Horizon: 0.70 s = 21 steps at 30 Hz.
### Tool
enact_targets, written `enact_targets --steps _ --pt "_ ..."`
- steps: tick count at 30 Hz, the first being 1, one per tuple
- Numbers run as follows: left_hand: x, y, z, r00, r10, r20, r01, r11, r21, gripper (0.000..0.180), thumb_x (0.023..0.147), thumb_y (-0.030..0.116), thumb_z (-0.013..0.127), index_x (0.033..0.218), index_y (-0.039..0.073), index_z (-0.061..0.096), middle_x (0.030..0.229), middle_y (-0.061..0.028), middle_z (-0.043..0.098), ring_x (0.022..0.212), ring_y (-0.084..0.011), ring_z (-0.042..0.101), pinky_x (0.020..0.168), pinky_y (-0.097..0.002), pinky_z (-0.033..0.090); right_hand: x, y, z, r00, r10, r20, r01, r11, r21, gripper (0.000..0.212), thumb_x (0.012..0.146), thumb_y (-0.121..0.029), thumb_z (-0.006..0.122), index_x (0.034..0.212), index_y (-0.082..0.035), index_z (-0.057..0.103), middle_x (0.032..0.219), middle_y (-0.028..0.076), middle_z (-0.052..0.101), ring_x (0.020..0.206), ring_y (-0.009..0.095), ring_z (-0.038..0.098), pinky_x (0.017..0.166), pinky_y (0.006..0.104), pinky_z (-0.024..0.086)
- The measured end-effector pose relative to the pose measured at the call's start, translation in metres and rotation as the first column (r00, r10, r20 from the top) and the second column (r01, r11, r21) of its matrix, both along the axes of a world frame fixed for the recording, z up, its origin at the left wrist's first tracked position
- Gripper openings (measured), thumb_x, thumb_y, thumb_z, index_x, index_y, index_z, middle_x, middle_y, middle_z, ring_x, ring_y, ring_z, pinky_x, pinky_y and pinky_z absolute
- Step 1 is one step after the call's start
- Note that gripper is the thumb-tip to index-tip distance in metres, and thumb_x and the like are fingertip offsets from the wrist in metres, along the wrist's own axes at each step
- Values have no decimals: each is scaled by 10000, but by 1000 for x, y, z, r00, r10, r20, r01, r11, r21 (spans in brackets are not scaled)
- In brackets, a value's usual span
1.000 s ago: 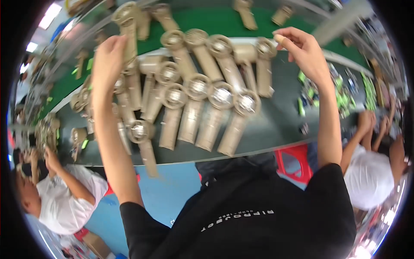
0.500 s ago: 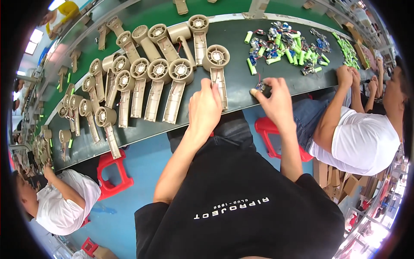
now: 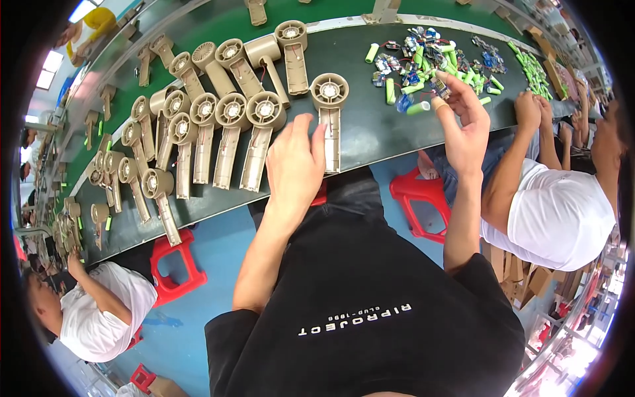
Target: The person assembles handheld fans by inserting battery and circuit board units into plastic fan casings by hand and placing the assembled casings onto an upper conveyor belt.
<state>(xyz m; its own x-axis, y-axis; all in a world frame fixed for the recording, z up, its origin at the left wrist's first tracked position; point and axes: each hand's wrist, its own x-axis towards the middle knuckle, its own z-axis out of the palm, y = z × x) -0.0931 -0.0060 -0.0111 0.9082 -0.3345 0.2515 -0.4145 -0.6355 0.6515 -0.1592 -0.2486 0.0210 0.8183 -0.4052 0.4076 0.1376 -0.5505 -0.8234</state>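
"Holding something in your right hand (image 3: 464,129), were you?"

"Yes, I had a small circuit board (image 3: 439,87) pinched between my thumb and fingertips, well to the right of the near fan body (image 3: 330,126). A green cell (image 3: 418,107) showed blurred just beside it, between my fingers and that fan body; I couldn't tell whether the two were joined."

"And your left hand (image 3: 294,167)?"

"Half-open, palm down, just left of the near fan body's handle. My thumb stood apart from my fingers, and I saw nothing gripped there. Whether the thumb touched the handle, I couldn't tell."

"How did that near fan body lie?"

"Flat on the dark surface (image 3: 370,129), its round head away from me and its hollow beige handle toward me."

"What was around it?"

"To its left, many more beige fan bodies (image 3: 231,112) lay close together, most with their heads away from me too. To its right and farther off was a loose heap of green cells and circuit boards (image 3: 430,56). Beyond that heap, farthest right of the near fan body, a band of green cells (image 3: 532,74) lay close to a co-worker in a white shirt (image 3: 549,208)."
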Motion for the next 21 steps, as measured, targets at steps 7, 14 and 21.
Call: enact_targets --steps 7,14,21 --pt "73 -93 4 827 -458 327 545 797 -260 175 900 86 574 1006 26 700 925 -150 645 880 -362 616 839 -436 497 2 -11 -9 997 54 -51 -50 995 87 382 871 37 604 1250 -11 629 1063 12 654 872 59 563 794 206 456" --pt "105 -135 23 467 -813 -347 876 478 59 265 858 230 681 1045 51 740 879 -113 720 799 -210 660 749 -349 506 -17 -14 -25 991 112 -73 -119 987 -105 383 781 92 605 1141 -18 675 915 45 635 772 100 558 734 237 468" --pt "91 -129 12 423 -778 -466 903 404 145 271 779 258 770 842 0 714 757 -111 691 736 -218 657 676 -348 504 -36 -5 -40 993 70 -90 -79 992 -97 368 757 100 618 1104 -5 678 833 53 615 705 116 548 696 246 467"
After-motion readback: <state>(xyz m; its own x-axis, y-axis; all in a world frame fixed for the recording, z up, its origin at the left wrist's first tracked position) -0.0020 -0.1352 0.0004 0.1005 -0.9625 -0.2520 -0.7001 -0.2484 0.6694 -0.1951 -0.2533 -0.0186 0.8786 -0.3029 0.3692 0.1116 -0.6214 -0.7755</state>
